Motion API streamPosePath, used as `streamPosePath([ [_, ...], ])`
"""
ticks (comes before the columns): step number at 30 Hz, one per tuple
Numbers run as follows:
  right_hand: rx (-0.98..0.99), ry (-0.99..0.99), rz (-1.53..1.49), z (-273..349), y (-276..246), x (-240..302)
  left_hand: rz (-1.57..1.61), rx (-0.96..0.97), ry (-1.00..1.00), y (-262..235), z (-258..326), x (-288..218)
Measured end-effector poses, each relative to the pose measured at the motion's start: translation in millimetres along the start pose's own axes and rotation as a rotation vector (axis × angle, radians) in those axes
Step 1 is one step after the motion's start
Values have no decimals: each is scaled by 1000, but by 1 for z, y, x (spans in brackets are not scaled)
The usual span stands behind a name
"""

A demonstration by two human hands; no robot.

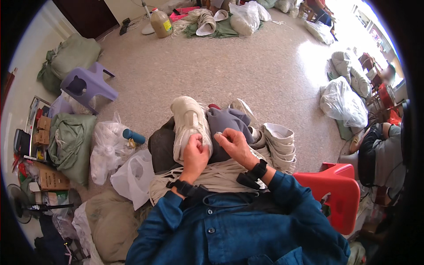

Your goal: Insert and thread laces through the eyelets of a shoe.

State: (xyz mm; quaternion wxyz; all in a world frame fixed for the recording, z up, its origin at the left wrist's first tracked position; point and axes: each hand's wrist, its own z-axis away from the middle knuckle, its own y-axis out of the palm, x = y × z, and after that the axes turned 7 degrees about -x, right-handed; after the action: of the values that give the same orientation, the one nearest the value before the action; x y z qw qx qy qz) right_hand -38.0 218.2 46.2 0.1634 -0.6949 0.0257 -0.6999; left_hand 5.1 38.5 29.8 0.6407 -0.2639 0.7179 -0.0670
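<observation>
A cream shoe upper (185,115) lies on my lap with its toe pointing away from me. My left hand (195,158) is closed in a pinch on the upper's near right edge, by the lacing area. Just to the right, my right hand (236,145) is raised with thumb and forefinger pressed together; whatever they hold is too small to make out. Beneath that hand shows grey cloth (227,121) over my knee. A bundle of long cream laces (216,179) lies across my lap below both wrists. Nested cream uppers (280,150) stand at the right.
A red plastic stool (329,190) stands close at my right. To the left are a white plastic bag (134,174), a blue bottle (134,136), a green sack (73,143) and a purple stool (88,84). Another person (382,154) sits at the far right beside a clear bag (342,104).
</observation>
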Motion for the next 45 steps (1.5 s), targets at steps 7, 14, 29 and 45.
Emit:
streamPosePath([
  [7,172,151,-207,-12,-8,11,398,177,-241,-22,8,9],
  [14,275,76,-328,-31,4,16,277,50,-238,-9,4,-3],
  [29,73,-385,231,-42,22,25,237,7,-188,-11,5,-4],
  [45,263,-473,471,-55,18,34,319,38,-207,-10,8,3],
])
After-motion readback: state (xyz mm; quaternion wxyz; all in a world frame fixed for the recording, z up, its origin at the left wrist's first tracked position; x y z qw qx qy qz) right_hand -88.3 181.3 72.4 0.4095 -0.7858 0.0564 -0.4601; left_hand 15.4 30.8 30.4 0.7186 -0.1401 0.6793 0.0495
